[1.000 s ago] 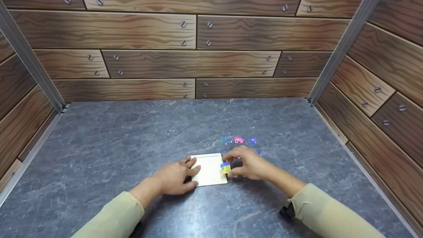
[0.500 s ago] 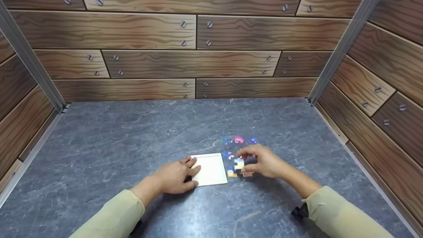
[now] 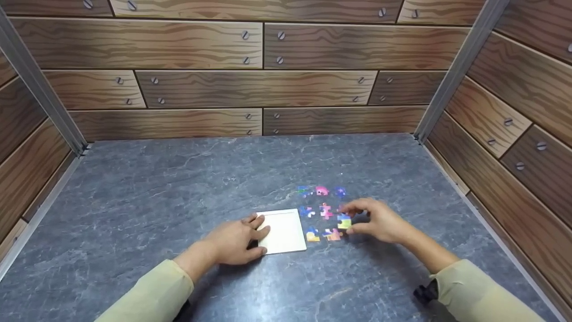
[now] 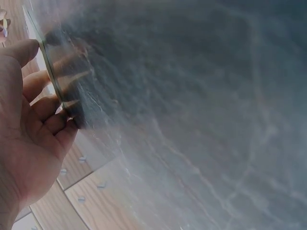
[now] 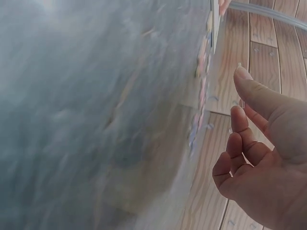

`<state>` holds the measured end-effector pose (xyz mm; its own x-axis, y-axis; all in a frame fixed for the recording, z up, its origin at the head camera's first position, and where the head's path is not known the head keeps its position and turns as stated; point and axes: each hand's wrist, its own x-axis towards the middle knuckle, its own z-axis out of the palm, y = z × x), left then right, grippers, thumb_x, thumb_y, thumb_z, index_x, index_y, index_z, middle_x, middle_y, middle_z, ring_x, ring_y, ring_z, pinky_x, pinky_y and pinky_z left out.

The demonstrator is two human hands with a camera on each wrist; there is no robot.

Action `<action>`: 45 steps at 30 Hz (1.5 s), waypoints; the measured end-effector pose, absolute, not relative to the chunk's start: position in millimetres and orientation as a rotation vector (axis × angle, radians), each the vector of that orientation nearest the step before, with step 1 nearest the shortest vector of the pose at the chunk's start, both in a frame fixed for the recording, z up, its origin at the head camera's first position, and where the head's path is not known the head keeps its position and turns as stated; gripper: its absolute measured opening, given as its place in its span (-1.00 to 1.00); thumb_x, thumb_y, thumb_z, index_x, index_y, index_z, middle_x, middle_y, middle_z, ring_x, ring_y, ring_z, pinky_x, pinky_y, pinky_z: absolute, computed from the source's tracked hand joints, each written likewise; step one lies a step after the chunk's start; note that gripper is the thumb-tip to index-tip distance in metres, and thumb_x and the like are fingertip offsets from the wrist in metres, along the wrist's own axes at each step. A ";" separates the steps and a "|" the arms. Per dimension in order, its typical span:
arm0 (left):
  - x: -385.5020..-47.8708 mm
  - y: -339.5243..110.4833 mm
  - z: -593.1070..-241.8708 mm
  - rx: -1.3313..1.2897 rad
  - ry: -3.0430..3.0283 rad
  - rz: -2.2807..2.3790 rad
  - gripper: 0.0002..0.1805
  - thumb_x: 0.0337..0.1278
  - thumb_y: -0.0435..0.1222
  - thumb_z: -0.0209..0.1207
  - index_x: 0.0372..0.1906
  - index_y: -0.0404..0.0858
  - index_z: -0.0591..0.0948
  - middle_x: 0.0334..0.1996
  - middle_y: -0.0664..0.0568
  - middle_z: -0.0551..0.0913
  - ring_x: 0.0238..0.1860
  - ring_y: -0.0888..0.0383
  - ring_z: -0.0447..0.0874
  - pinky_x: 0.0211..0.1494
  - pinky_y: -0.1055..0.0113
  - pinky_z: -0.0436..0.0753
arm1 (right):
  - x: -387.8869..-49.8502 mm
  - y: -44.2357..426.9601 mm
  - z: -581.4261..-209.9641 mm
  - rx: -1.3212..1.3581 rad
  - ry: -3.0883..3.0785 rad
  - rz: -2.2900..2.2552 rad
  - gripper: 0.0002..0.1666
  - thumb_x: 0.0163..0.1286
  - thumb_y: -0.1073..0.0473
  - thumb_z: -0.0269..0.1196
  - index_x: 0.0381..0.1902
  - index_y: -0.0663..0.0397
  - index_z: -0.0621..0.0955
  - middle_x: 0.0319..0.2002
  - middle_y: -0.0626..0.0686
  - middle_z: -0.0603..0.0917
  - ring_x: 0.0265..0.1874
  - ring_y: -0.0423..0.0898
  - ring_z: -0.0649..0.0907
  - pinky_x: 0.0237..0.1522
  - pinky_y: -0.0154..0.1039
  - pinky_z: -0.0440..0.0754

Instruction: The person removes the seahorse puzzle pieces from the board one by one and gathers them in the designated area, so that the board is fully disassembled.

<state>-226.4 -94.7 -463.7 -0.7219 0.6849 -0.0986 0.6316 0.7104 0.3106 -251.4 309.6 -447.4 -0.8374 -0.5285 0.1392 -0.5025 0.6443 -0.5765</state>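
Observation:
A white square board (image 3: pixel 286 232) lies flat on the grey marbled table. My left hand (image 3: pixel 237 241) rests on its left side, fingertips spread over the edge; in the left wrist view the fingers (image 4: pixel 36 86) reach along that edge. To the right of the board, my right hand (image 3: pixel 380 221) pinches a yellow and blue jigsaw piece (image 3: pixel 343 222) between thumb and fingers, just above the table. The right wrist view shows the piece only as a thin edge by the thumb. Below and left of it lie a pink jigsaw piece (image 3: pixel 325 211) and an orange jigsaw piece (image 3: pixel 333 234).
Several more jigsaw pieces lie in loose rows right of the board, among them a pink one (image 3: pixel 321 191), a purple one (image 3: pixel 340 192) and a blue and yellow one (image 3: pixel 313 235). Wood-patterned walls (image 3: pixel 201 89) enclose the table at the back and sides.
My right hand has moved right, away from the board's edge, carrying the yellow and blue jigsaw piece. Pieces it covered now show. My left hand stays on the board.

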 end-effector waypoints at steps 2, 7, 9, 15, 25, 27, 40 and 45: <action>-226.3 -93.7 -463.8 1.068 2.711 0.380 -0.34 0.54 0.06 0.14 0.55 -0.17 0.49 0.57 -0.26 0.32 0.59 -0.22 0.25 0.45 -0.18 0.49 | -250.3 317.0 -448.4 -0.862 2.814 -0.957 -0.49 0.23 0.18 0.60 0.15 0.08 0.75 -0.08 -0.03 0.76 -0.07 0.09 0.70 0.03 0.15 0.67; -226.1 -93.5 -463.8 1.064 2.703 0.382 -0.34 0.55 0.07 0.13 0.56 -0.16 0.48 0.58 -0.26 0.30 0.60 -0.21 0.23 0.46 -0.17 0.47 | -248.1 331.6 -450.5 -0.794 2.808 -0.964 -0.51 0.23 0.16 0.60 0.11 0.07 0.76 -0.12 -0.05 0.75 -0.11 0.06 0.69 -0.01 0.05 0.67; -226.3 -94.2 -463.8 1.060 2.704 0.384 -0.34 0.55 0.07 0.13 0.56 -0.16 0.48 0.58 -0.25 0.30 0.60 -0.20 0.23 0.46 -0.17 0.48 | -247.7 335.1 -451.6 -0.773 2.795 -0.984 -0.51 0.23 0.15 0.60 0.12 0.08 0.76 -0.12 -0.05 0.74 -0.11 0.03 0.68 -0.02 -0.01 0.66; -227.5 -95.8 -464.5 1.059 2.714 0.375 -0.35 0.54 0.07 0.13 0.55 -0.14 0.49 0.57 -0.24 0.32 0.59 -0.19 0.26 0.40 -0.20 0.54 | -247.8 339.0 -455.1 -0.731 2.745 -1.025 -0.51 0.23 0.14 0.60 0.11 0.08 0.76 -0.16 -0.07 0.73 -0.13 0.01 0.68 -0.04 -0.09 0.68; -228.0 -96.2 -463.8 1.062 2.716 0.377 -0.34 0.54 0.08 0.13 0.55 -0.15 0.49 0.58 -0.24 0.32 0.60 -0.20 0.24 0.42 -0.19 0.52 | -247.2 342.4 -459.2 -0.740 2.710 -1.018 -0.52 0.24 0.11 0.60 0.11 0.03 0.76 -0.17 -0.06 0.72 -0.16 -0.06 0.66 -0.11 -0.24 0.64; -227.7 -96.3 -463.7 1.061 2.717 0.375 -0.34 0.54 0.08 0.13 0.55 -0.15 0.49 0.58 -0.24 0.32 0.60 -0.20 0.24 0.42 -0.19 0.51 | -247.3 342.5 -461.1 -0.743 2.700 -1.026 -0.52 0.24 0.12 0.59 0.12 0.04 0.76 -0.17 -0.07 0.72 -0.16 -0.08 0.66 -0.11 -0.27 0.63; -226.3 -95.8 -465.6 1.086 2.724 0.395 -0.34 0.52 0.07 0.15 0.53 -0.17 0.51 0.56 -0.27 0.34 0.58 -0.23 0.28 0.41 -0.19 0.52 | -247.1 340.7 -468.3 -0.769 2.686 -1.037 -0.54 0.25 0.12 0.60 0.09 0.06 0.77 -0.18 -0.07 0.72 -0.17 -0.11 0.65 -0.11 -0.28 0.61; -226.5 -96.5 -465.1 1.082 2.736 0.392 -0.34 0.53 0.07 0.15 0.53 -0.17 0.51 0.56 -0.26 0.34 0.57 -0.22 0.29 0.42 -0.18 0.52 | -248.5 338.1 -466.6 -0.803 2.679 -1.058 -0.51 0.25 0.13 0.60 0.12 0.09 0.77 -0.15 -0.02 0.73 -0.15 -0.09 0.64 -0.09 -0.26 0.60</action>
<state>-226.5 -96.5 -465.1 -0.7212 0.6897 -0.0640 0.6440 0.7017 0.3047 -248.5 338.1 -466.6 -0.8450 -0.5320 0.0538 -0.4252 0.6075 -0.6709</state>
